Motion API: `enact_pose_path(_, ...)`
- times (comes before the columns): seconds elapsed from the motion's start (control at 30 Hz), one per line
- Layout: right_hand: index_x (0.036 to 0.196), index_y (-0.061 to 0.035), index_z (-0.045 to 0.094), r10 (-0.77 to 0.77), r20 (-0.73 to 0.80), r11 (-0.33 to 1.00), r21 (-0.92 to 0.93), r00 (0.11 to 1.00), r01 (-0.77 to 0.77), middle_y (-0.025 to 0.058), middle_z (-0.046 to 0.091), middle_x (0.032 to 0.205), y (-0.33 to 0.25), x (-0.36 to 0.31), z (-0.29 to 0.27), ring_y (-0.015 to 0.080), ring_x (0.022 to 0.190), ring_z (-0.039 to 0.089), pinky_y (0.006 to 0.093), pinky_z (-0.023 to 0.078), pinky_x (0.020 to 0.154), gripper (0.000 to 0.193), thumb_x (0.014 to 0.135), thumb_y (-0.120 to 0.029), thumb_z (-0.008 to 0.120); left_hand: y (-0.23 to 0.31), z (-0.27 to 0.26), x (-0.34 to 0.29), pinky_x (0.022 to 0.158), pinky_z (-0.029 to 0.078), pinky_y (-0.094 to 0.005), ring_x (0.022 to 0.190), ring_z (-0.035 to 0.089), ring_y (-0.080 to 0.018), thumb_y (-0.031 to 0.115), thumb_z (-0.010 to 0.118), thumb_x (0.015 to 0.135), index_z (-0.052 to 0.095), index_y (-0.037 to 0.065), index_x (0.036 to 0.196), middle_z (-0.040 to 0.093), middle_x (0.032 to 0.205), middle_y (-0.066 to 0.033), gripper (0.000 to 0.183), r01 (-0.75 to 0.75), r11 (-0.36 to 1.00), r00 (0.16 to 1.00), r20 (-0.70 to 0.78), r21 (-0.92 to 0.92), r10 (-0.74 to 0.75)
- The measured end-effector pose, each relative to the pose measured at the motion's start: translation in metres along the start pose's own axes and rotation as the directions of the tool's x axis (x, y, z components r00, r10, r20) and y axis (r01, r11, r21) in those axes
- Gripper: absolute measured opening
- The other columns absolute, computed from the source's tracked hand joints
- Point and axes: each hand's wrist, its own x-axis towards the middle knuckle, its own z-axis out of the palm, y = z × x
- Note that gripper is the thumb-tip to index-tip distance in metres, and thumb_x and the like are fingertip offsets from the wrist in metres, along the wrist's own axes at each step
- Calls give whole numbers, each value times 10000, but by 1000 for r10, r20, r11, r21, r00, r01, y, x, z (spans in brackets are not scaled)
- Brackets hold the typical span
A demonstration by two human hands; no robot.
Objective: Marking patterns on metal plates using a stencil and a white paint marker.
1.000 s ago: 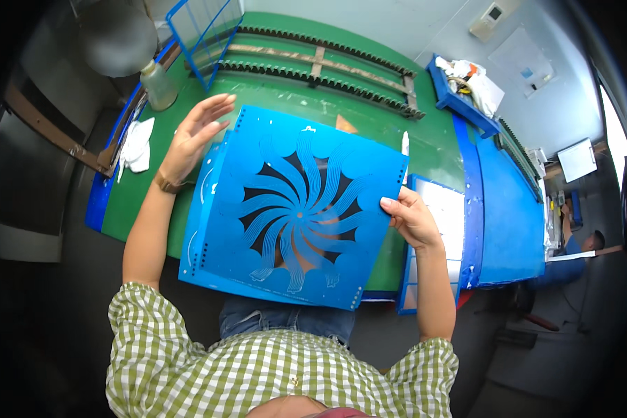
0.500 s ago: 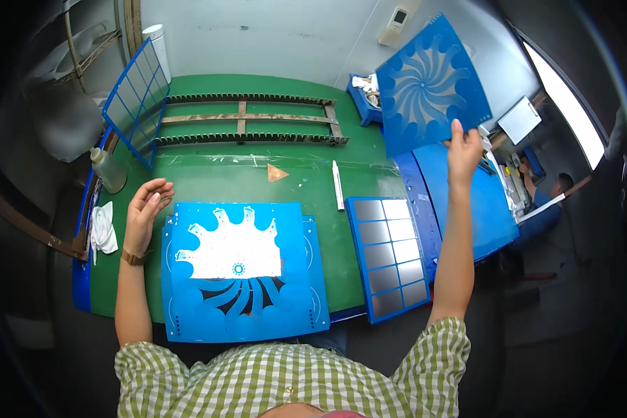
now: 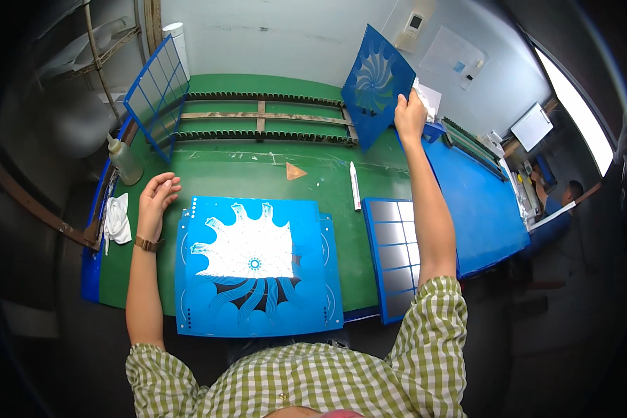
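My right hand (image 3: 411, 115) is raised at the far right, pinching the edge of a thin blue panel (image 3: 369, 115) cut or printed with a swirl. The panel stands on edge by the right end of a long slotted rack (image 3: 261, 118); I cannot tell whether it sits in a slot. My left hand (image 3: 159, 198) holds nothing, its fingers loosely bent, beside stacked blue panels (image 3: 205, 317) in front of me. White and black parts of a similar wheel pattern (image 3: 247, 244) show on that stack.
A blue gridded panel (image 3: 146, 104) stands at the rack's left end, near a squeeze bottle (image 3: 125, 164) and white cloth (image 3: 118, 219). A marker (image 3: 354, 184), triangular piece (image 3: 295, 171) and dark-paned blue panel (image 3: 390, 252) lie on the green table. Another person (image 3: 571, 191) is far right.
My right hand has carried the swirl panel leftward to the rack's right end and turned it more edge-on. My left hand stays beside the stack. The whole view has shifted slightly.
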Motion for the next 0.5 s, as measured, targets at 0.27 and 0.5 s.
enact_pose_path(0.27,1102,-20,563,-31,-17,999,7,999,31,258,605,786,3,-1,1,431,777,584,482,448,687,306,810,-108,543,-2,1,2,780,461,-235,921,595,-125,181,532,907,551,36,1103,618,1054,-74,245,31,999,999,27,15,-32)
enact_pose_path(0.5,1050,-9,573,-37,19,998,-52,999,38,265,601,769,3,4,8,441,768,581,490,451,679,276,800,-128,558,-1,1,2,778,461,-225,920,594,-113,183,517,917,546,52,1123,615,1056,-61,246,25,999,997,67,32,-27)
